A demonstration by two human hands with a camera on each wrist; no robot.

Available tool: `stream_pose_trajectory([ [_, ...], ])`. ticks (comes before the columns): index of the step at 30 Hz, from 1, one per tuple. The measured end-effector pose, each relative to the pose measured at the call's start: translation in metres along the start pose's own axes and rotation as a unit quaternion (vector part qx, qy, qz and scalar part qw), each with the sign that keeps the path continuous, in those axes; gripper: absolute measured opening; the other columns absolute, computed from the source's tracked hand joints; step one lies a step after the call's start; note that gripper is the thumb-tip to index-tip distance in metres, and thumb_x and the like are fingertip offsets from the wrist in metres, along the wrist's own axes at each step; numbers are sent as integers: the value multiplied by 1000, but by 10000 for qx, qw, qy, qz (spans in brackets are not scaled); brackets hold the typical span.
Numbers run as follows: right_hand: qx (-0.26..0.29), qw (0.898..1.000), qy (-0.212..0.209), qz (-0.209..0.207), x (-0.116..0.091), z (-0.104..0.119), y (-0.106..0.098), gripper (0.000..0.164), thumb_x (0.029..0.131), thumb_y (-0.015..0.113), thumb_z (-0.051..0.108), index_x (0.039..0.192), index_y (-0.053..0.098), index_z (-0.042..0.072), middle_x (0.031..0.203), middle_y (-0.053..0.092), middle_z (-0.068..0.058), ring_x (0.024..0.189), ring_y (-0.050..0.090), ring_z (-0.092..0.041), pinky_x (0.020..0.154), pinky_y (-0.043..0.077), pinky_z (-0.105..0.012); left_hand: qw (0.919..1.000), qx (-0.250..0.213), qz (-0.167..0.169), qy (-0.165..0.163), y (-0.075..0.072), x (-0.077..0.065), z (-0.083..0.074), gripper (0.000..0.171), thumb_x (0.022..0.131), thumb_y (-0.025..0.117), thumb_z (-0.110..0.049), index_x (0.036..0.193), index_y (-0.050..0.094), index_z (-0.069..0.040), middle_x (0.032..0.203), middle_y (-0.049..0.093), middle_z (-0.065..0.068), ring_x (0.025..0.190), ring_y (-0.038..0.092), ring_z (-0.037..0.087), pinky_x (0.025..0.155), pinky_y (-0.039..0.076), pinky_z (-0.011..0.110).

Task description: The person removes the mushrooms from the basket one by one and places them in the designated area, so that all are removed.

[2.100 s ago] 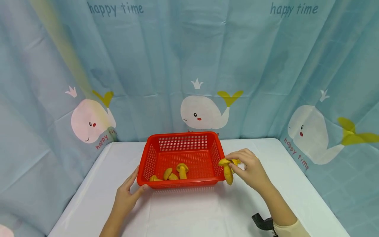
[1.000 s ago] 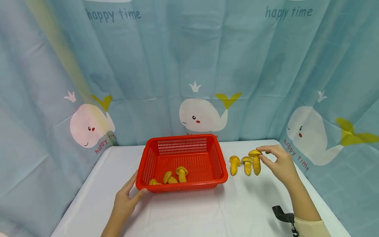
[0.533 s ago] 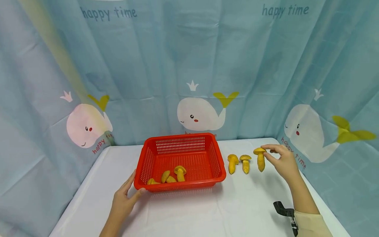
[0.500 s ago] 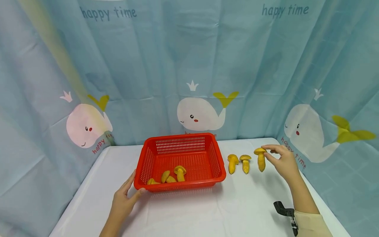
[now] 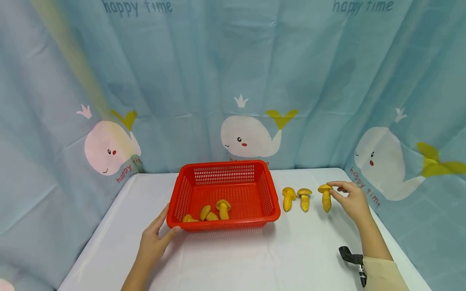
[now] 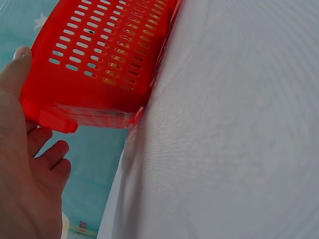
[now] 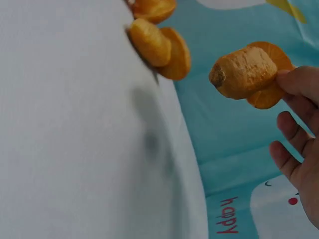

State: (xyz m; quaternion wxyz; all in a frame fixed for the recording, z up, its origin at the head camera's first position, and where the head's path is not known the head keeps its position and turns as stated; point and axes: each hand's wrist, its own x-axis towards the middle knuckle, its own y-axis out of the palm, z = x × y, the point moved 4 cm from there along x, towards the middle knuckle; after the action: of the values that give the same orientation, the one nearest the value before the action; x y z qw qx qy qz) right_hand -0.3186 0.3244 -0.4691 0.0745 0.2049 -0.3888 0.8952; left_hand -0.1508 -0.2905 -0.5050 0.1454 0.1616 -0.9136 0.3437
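Note:
My right hand (image 5: 352, 201) pinches a yellow toy mushroom (image 5: 327, 201) by its cap between thumb and fingers. In the right wrist view this mushroom (image 7: 244, 73) hangs stem out, apart from the white table surface. Two more mushrooms lie side by side to its left, one nearer the basket (image 5: 288, 199) and one in the middle (image 5: 304, 199). With thumb and fingers around its front left corner, my left hand (image 5: 153, 241) holds a red plastic basket (image 5: 225, 222). Several yellow mushrooms (image 5: 223, 209) lie inside along the front wall, partly hidden by the rim.
The white-covered table (image 5: 233, 258) carries everything. A blue curtain (image 5: 309, 81) with printed whales stands close behind its back edge and at both sides. A black wrist mount (image 5: 351, 256) sticks out from my right forearm.
My right hand has carried its mushroom from beside the basket to the right, past the two lying mushrooms, then slightly farther right. The left hand stays at the basket's corner.

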Motion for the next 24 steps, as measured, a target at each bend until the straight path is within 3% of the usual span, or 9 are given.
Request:
stream_pose_trajectory([
  [5,-210,9994,-64,281,6,-15,9,23,98,72,21,118,75,10,103,66,-16,99,56,-34,78,46,-36,10000,30,-36,19,-1,0,-3,86,85,85,-25,158,40,-32,159,46,-1,140,36,-11,103,27,0],
  [11,-296,9982,42,528,16,-28,17,22,99,70,19,118,74,8,106,69,-17,98,57,-32,82,47,-44,9999,18,-39,143,0,3,-3,87,86,85,-23,158,38,-34,159,46,1,140,35,-12,103,28,0],
  [18,-298,9964,84,789,28,-36,27,21,96,72,11,116,74,7,101,69,-16,95,56,-33,79,46,-41,9998,-7,-72,174,1,4,-2,87,85,85,-21,158,39,-31,158,47,5,141,37,-9,103,28,0],
  [24,-497,9943,160,934,34,-46,32,21,98,70,14,118,73,8,99,68,-15,89,57,-30,71,44,-35,10000,-46,-77,41,1,3,-3,87,85,85,-21,158,39,-34,159,45,-4,141,38,-8,102,30,1],
])
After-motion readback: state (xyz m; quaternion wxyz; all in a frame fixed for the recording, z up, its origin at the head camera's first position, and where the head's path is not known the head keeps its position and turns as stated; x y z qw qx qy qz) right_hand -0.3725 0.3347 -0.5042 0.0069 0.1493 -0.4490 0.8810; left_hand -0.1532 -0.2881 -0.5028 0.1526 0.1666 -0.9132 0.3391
